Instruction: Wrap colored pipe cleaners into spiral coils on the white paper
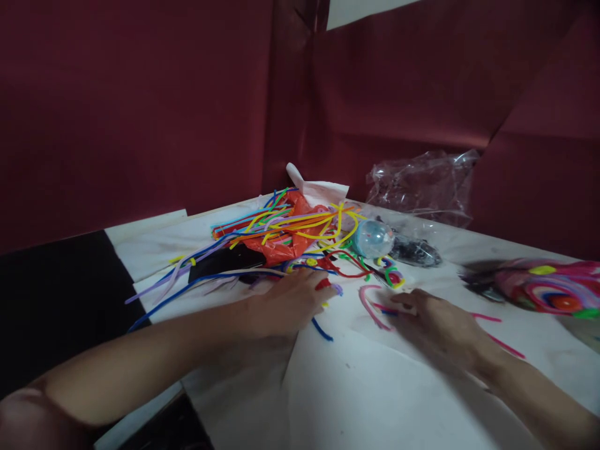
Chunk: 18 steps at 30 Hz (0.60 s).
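Observation:
My left hand (pixel 293 300) reaches in from the left over the front edge of the pile, fingers bent down. A small red piece (pixel 323 284) and a purple curl (pixel 338 289) show at its fingertips; what the fingers close on is mostly hidden. A blue pipe cleaner (pixel 322 330) sticks out just in front of it. On the right, my right hand (pixel 429 312) is low over the white paper, with thumb and forefinger closed at a pink pipe cleaner (pixel 385 309). Beside it lies a bent pink pipe cleaner (pixel 368 306). Other pink ends (pixel 509 347) show beyond the wrist.
Many coloured pipe cleaners (pixel 300 220) lie heaped over an orange-red plastic bag (pixel 281 251). Close by stand a clear round container (pixel 374 239) and a dark-filled plastic packet (pixel 415 250). A clear bag (pixel 422 184) leans on the maroon wall (pixel 403 87). A colourful bundle (pixel 553 287) lies at right.

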### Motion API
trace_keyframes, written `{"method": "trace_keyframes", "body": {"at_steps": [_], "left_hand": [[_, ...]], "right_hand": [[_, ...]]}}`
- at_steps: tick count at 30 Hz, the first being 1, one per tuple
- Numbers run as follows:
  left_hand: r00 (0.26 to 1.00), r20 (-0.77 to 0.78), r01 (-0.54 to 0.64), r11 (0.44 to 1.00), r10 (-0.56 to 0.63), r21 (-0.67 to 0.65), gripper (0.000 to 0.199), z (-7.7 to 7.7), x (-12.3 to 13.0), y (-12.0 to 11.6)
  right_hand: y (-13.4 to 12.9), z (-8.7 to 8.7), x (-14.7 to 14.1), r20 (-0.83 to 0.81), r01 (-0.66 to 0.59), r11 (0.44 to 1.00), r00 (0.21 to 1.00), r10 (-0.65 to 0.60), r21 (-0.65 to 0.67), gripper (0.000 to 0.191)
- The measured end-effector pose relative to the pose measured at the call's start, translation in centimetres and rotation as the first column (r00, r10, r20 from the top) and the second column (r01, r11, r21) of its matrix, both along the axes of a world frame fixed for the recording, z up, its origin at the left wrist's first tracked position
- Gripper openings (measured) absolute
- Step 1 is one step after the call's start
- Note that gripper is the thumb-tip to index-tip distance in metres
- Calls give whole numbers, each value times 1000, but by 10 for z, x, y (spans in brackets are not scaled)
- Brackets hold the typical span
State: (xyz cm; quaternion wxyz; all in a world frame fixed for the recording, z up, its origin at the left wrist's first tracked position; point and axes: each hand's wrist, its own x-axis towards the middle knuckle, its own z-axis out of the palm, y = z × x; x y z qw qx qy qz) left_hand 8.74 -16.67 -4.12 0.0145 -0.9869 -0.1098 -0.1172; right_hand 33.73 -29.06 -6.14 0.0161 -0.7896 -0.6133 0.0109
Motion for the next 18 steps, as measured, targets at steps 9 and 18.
{"method": "trace_keyframes", "body": {"at_steps": [9, 18], "left_hand": [[976, 18, -204, 935, 219, -291, 8, -7, 20, 38], [937, 40, -189, 600, 347, -777, 14, 8, 30, 40]], "right_hand": [[15, -9, -1, -144, 17, 995, 989, -31, -98, 7], [19, -29, 16, -587, -32, 997, 807, 64, 64, 32]]}}
